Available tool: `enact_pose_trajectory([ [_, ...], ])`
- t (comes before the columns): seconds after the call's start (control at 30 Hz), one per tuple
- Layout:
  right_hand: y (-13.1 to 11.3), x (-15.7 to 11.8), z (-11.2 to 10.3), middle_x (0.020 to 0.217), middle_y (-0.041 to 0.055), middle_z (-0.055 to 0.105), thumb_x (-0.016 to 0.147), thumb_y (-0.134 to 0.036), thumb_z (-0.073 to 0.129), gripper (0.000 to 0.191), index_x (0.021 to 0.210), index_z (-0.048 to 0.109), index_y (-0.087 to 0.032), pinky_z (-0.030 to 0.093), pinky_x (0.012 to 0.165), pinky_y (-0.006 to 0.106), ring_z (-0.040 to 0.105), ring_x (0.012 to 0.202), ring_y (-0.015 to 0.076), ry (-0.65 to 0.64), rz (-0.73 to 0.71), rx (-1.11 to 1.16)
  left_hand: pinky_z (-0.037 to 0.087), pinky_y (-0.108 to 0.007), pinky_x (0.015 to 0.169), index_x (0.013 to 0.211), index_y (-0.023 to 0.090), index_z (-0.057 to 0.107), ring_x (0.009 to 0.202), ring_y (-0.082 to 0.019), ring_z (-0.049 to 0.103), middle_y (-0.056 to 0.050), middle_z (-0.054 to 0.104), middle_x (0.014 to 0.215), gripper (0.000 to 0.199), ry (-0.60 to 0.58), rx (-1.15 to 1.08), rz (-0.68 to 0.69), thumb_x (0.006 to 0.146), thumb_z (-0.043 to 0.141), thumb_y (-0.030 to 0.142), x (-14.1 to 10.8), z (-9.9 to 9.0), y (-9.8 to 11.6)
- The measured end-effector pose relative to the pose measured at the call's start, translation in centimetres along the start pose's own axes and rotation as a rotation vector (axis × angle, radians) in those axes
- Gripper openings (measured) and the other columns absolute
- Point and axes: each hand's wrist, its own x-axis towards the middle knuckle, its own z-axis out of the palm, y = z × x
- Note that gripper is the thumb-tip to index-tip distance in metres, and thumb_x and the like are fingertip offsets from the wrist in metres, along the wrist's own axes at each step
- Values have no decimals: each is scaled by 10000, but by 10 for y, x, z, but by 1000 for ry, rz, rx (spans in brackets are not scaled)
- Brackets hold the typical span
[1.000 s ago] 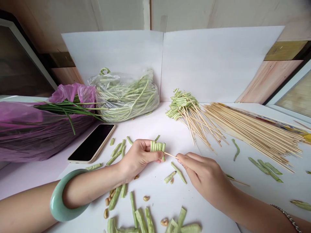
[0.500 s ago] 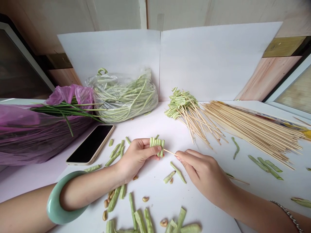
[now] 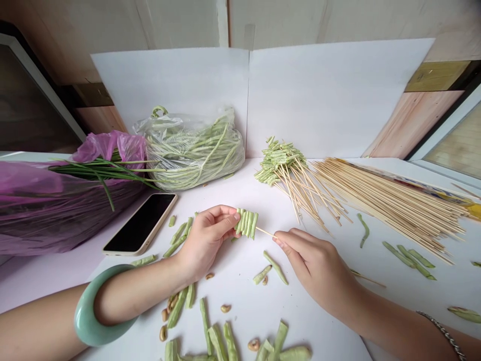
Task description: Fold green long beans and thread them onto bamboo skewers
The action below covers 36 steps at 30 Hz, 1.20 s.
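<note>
My left hand (image 3: 214, 233), with a green bangle on the wrist, pinches the left end of a row of short green bean pieces (image 3: 248, 223). Several pieces sit side by side across a thin bamboo skewer (image 3: 266, 232). The bare part of that skewer runs right into my right hand (image 3: 311, 255), whose thumb and fingers are closed on it. Both hands are above the white table. Below them lie loose bean pieces (image 3: 276, 267) and a few small brown beans (image 3: 225, 308).
At the back stand a clear bag of long beans (image 3: 195, 150) and a pile of filled bean skewers (image 3: 281, 159). Many bare skewers (image 3: 391, 200) lie at right. A phone (image 3: 141, 223) and a purple bag (image 3: 33, 210) with green stalks are at left.
My left fingers have shifted left along the bean row, so more of the pieces show. The row has tilted slightly. My right hand keeps its hold on the skewer.
</note>
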Motion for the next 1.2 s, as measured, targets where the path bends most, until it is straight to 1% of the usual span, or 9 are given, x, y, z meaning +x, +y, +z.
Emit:
enact_pose_trajectory([
  [0.17,1,-2,1,591,-9,510,918,-127,390,265,778,609,-181,380,486,200,471,496,110,4,-14,7,491,-220,637,759,97,669,615,-100,582,-35,668,703,275,-14,23,-10,640,827,288,1,-3,0],
  [0.3,1,-2,0,601,-2,538,916,-129,388,275,783,621,-190,392,493,205,493,506,115,2,-19,17,496,-216,628,752,89,684,599,-98,592,-39,682,683,290,-14,39,-2,612,847,285,0,-3,0],
  [0.5,3,-4,2,616,6,554,913,-111,390,279,794,634,-174,400,508,203,518,524,115,5,-33,15,503,-218,600,722,92,681,565,-99,598,-32,684,642,359,31,84,-21,530,884,318,0,-2,1],
  [0.63,4,-4,3,593,-8,516,905,-99,391,274,793,632,-163,385,493,198,490,504,106,17,-56,4,507,-219,593,715,96,679,558,-104,607,-30,686,630,384,36,88,-34,503,892,335,0,-2,2],
  [0.8,4,-6,3,619,0,548,900,-94,391,276,797,634,-175,394,508,195,511,530,108,26,-65,6,512,-219,598,702,100,677,558,-103,610,-24,683,624,391,38,73,-62,483,898,336,0,-2,2],
  [1.0,5,-7,4,611,-8,524,900,-73,391,261,814,622,-157,392,509,197,502,522,103,31,-85,12,502,-213,592,699,94,682,553,-98,601,-28,684,621,424,63,79,-71,446,906,350,-2,-1,2],
  [1.2,5,-6,5,611,-9,510,895,-51,386,258,844,623,-139,392,511,197,503,523,101,41,-112,14,500,-218,590,686,95,682,538,-97,593,-28,681,603,424,52,72,-79,435,908,351,-2,0,3],
])
